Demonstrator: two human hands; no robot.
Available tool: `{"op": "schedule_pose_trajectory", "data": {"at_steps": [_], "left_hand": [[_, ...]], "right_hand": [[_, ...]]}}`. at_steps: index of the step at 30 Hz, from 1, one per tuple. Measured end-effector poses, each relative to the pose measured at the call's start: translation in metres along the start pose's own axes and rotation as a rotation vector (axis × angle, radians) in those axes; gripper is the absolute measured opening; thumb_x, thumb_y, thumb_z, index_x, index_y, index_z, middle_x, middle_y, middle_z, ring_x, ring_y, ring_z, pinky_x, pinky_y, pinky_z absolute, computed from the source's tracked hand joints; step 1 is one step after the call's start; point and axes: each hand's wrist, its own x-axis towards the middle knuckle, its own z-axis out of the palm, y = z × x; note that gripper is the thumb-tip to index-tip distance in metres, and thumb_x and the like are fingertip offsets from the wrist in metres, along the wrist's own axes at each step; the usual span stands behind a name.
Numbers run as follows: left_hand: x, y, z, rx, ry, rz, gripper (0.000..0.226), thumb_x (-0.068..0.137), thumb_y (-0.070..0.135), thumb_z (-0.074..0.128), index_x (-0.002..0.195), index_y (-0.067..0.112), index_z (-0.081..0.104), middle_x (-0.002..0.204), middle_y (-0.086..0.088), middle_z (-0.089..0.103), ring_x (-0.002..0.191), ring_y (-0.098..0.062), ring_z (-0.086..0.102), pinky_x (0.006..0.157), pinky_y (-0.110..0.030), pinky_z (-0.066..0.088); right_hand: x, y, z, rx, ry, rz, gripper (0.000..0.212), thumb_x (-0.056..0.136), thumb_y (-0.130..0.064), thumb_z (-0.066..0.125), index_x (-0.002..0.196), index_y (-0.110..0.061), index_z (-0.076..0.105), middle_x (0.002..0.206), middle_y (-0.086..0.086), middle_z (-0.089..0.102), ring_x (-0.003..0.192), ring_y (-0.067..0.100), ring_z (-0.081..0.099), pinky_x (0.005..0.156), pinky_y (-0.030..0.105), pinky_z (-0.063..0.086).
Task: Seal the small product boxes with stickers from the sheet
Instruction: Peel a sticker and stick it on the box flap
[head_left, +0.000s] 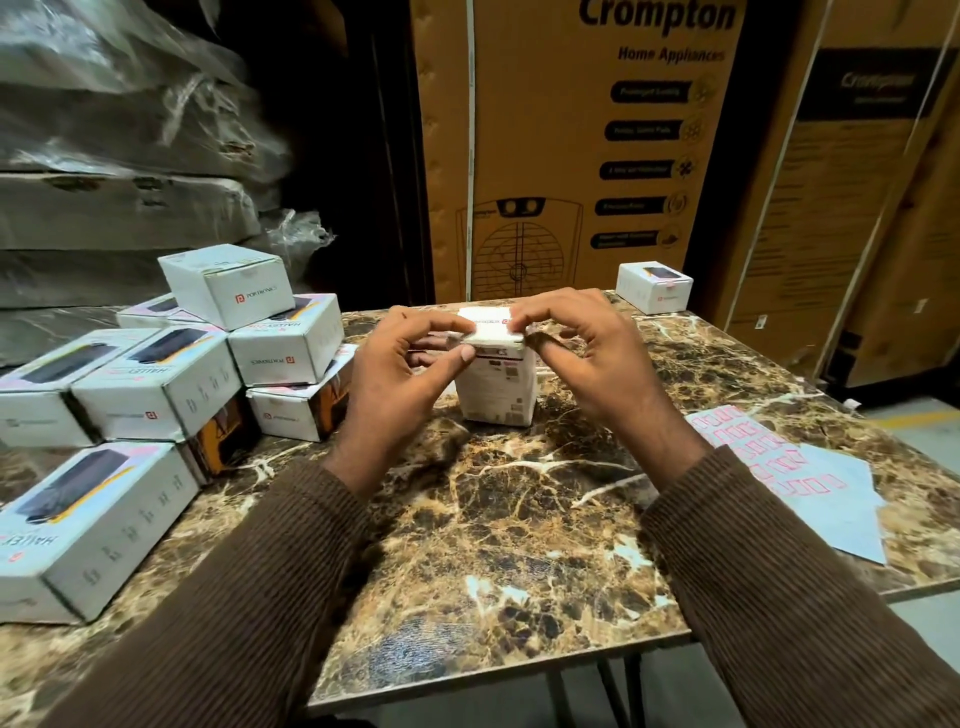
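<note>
two hands on one small white box (497, 384) standing upright mid desk (519, 519): left hand (400, 374) and right hand (582, 358) both pinch its top flap. sticker sheet (779, 467) lies off right, box pile (156, 374) on the left.

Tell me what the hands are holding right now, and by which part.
Both hands hold the upright small box at its top end: left hand pinches the top's left edge, right hand its right edge. The box stands on the table.
</note>
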Motion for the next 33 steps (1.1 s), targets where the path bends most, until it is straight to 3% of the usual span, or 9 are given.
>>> {"op": "schedule_pose_trajectory", "data": {"at_steps": [3, 7, 9, 13, 20, 23, 28, 31, 33], "left_hand": [[-0.002, 0.006, 0.004, 0.109, 0.047, 0.068, 0.019, 0.091, 0.023, 0.083, 0.109, 0.022, 0.078, 0.111, 0.004, 0.063, 0.099, -0.010, 0.066, 0.081, -0.024, 0.058], [-0.003, 0.010, 0.008, 0.163, 0.108, 0.065, 0.020, 0.091, 0.022, 0.081, 0.112, 0.022, 0.078, 0.111, 0.004, 0.063, 0.098, -0.007, 0.065, 0.081, -0.026, 0.060], [-0.003, 0.010, 0.008, 0.159, 0.114, 0.056, 0.022, 0.093, 0.019, 0.079, 0.114, 0.022, 0.077, 0.114, 0.003, 0.064, 0.102, -0.008, 0.065, 0.084, -0.031, 0.062], [-0.003, 0.008, 0.008, 0.114, 0.101, 0.034, 0.021, 0.095, 0.016, 0.076, 0.116, 0.019, 0.076, 0.117, 0.004, 0.065, 0.111, -0.010, 0.065, 0.089, -0.035, 0.064], [-0.002, 0.008, 0.009, 0.007, 0.120, -0.003, 0.021, 0.095, 0.008, 0.075, 0.115, 0.014, 0.076, 0.115, 0.006, 0.071, 0.111, -0.005, 0.068, 0.094, -0.024, 0.060], [-0.002, 0.007, 0.009, 0.006, 0.117, 0.000, 0.021, 0.095, 0.008, 0.075, 0.115, 0.014, 0.076, 0.116, 0.005, 0.071, 0.111, -0.007, 0.068, 0.094, -0.028, 0.061], [-0.004, 0.008, 0.010, 0.091, 0.131, 0.070, 0.022, 0.095, 0.011, 0.075, 0.117, 0.016, 0.075, 0.116, 0.003, 0.067, 0.109, -0.011, 0.067, 0.085, -0.033, 0.064], [-0.004, 0.013, 0.009, 0.139, 0.148, 0.116, 0.023, 0.094, 0.014, 0.077, 0.117, 0.018, 0.075, 0.116, 0.003, 0.065, 0.105, -0.011, 0.065, 0.078, -0.026, 0.062], [-0.004, 0.018, 0.008, 0.159, 0.172, 0.144, 0.021, 0.094, 0.014, 0.077, 0.115, 0.018, 0.075, 0.114, 0.003, 0.063, 0.102, -0.011, 0.064, 0.073, -0.020, 0.059]], "right_hand": [[0.000, 0.002, -0.002, -0.007, 0.044, 0.020, 0.029, 0.093, -0.003, 0.066, 0.111, -0.023, 0.078, 0.116, -0.013, 0.073, 0.115, 0.011, 0.062, 0.098, 0.043, 0.053], [0.001, -0.002, -0.001, 0.052, 0.001, 0.063, 0.032, 0.096, -0.004, 0.062, 0.121, -0.017, 0.077, 0.123, -0.010, 0.072, 0.117, 0.000, 0.063, 0.095, 0.012, 0.053], [0.001, -0.003, 0.001, 0.072, -0.027, 0.089, 0.029, 0.099, -0.011, 0.064, 0.125, -0.019, 0.075, 0.128, -0.011, 0.070, 0.120, -0.002, 0.060, 0.089, 0.003, 0.049], [-0.001, -0.003, 0.003, 0.079, 0.015, 0.066, 0.022, 0.099, -0.014, 0.069, 0.119, -0.018, 0.076, 0.122, -0.009, 0.070, 0.119, -0.005, 0.059, 0.085, 0.004, 0.051], [0.000, -0.005, 0.004, 0.003, 0.113, 0.041, 0.019, 0.094, -0.009, 0.075, 0.113, -0.011, 0.078, 0.114, 0.000, 0.075, 0.109, 0.007, 0.067, 0.085, 0.003, 0.050], [0.000, -0.005, 0.004, 0.022, 0.122, 0.048, 0.019, 0.094, -0.009, 0.076, 0.112, -0.011, 0.078, 0.114, 0.000, 0.075, 0.108, 0.006, 0.067, 0.084, 0.005, 0.053], [-0.001, -0.006, 0.005, 0.040, 0.143, 0.066, 0.019, 0.095, -0.009, 0.074, 0.114, -0.011, 0.077, 0.114, -0.002, 0.074, 0.109, 0.005, 0.067, 0.080, 0.014, 0.059], [-0.002, -0.008, 0.003, 0.070, 0.207, 0.073, 0.016, 0.095, -0.008, 0.072, 0.108, -0.014, 0.078, 0.108, -0.007, 0.073, 0.103, 0.003, 0.067, 0.077, 0.016, 0.058], [-0.003, -0.009, -0.003, 0.142, 0.254, 0.111, 0.016, 0.097, -0.007, 0.070, 0.109, -0.013, 0.078, 0.106, -0.006, 0.074, 0.101, 0.007, 0.069, 0.083, 0.028, 0.062]]}}
